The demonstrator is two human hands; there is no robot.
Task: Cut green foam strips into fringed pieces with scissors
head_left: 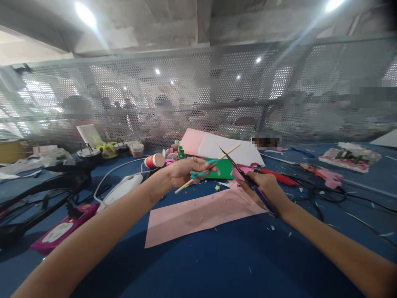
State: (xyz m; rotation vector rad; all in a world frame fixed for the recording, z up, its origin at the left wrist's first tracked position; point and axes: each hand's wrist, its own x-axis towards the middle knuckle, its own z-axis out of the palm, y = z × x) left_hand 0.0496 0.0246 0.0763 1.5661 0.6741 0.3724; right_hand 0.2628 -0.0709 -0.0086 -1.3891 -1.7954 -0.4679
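Note:
My left hand (190, 170) is closed around a thin wooden stick (182, 187), which slants up to the right past the fingertips. My right hand (263, 188) grips a pair of dark scissors (248, 179), their points up and to the left, close to the upper part of the stick. From this angle I cannot tell whether the blades touch it. Below both hands a long pink strip of paper (186, 219) lies on the blue table (198, 265). Behind the fingers is a green sheet (225, 169), partly covered.
A pink-and-white sheet (223, 147) lies at the back before a perforated metal screen (198, 91). A purple power strip (65, 227) and white device (124, 190) are left. At right are a pink glue gun (330, 176), cables and a flowered piece (350, 157).

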